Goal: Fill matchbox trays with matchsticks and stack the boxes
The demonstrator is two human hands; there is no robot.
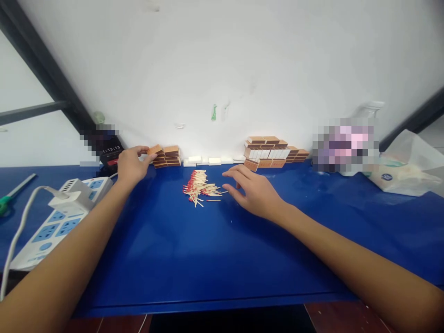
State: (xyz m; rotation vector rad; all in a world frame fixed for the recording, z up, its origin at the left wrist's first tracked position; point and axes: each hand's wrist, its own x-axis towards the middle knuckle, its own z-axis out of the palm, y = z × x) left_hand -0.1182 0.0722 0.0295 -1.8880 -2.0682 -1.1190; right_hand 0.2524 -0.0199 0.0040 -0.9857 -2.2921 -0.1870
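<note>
At the back left, my left hand (133,165) pinches a tilted matchbox (155,150) between thumb and fingers, at the top of a small stack of matchboxes (171,156). My right hand (255,190) hovers over the table with fingers apart and nothing visible in it. Just left of its fingertips lies a loose pile of red-tipped matches (196,185). Behind the pile, several white matchbox trays (214,161) line the foot of the wall. A larger stack of matchboxes (265,163) stands behind my right hand, with white pieces among them.
A white power strip (45,233) with a plugged-in charger (69,199) and cable lies on the left, near a green-handled tool (5,203). A dark device showing a clock (111,150) leans at the back left. A plastic packet (405,173) sits far right on the blue table (194,259).
</note>
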